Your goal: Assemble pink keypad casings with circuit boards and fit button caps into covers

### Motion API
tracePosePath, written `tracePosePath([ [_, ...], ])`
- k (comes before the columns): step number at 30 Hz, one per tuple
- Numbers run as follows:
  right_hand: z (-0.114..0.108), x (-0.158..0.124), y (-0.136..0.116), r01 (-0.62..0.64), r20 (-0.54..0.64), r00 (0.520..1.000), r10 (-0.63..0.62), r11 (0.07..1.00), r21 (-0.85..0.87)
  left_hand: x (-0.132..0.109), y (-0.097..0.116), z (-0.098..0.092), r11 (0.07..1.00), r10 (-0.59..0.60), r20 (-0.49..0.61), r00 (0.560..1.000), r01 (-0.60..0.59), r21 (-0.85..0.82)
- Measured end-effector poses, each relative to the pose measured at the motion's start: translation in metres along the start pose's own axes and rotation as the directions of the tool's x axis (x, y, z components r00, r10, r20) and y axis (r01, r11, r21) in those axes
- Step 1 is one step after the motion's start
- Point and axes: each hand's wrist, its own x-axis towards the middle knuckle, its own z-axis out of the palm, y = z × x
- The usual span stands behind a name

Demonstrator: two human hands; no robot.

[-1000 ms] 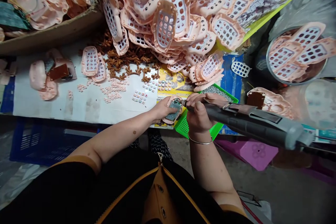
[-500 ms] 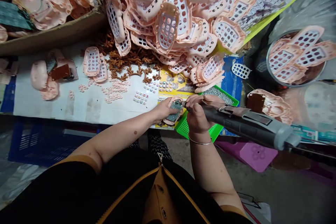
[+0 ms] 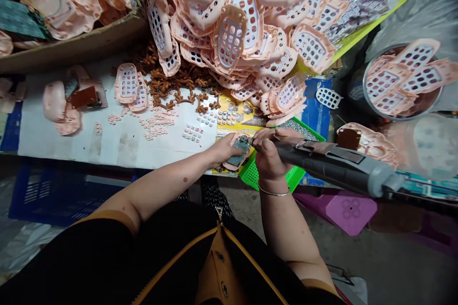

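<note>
Cluttered table (image 3: 118,147): 2 hands (image 3: 222,149) (image 3: 272,158) hold 1 peach shell (image 3: 232,167), 1 power screwdriver (image 3: 324,166).

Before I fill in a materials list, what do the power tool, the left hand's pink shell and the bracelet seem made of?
Power tool: probably hard plastic, fairly matt, judging by its smooth dark grey body.
Pink shell: likely plastic, by its even colour and rounded edge; the finish is too small to judge.
Bracelet: looks like polished metal, from its silvery glint.
</note>
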Motion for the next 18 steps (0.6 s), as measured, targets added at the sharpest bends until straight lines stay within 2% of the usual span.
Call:
tracePosePath([
  [6,0.0,0.005,0.004,0.015,0.036,0.999,-0.014,1.0,-0.001,0.0,-0.002,-0.001,1.0,0.026,0.022,0.999,-0.026,-0.012],
  [12,0.0,0.008,-0.001,-0.013,0.019,1.0,0.014,0.998,-0.067,0.004,-0.004,-0.003,1.0,0.026,0.025,0.999,-0.026,0.005],
  [14,-0.002,0.01,-0.007,0.026,-0.007,1.0,-0.026,0.997,-0.071,0.005,-0.005,-0.003,1.0,0.015,0.026,1.0,-0.016,0.017],
  [18,-0.017,0.015,-0.019,0.161,-0.138,0.975,-0.172,0.983,-0.088,0.005,-0.005,-0.004,1.0,-0.018,0.016,1.0,0.018,0.022],
])
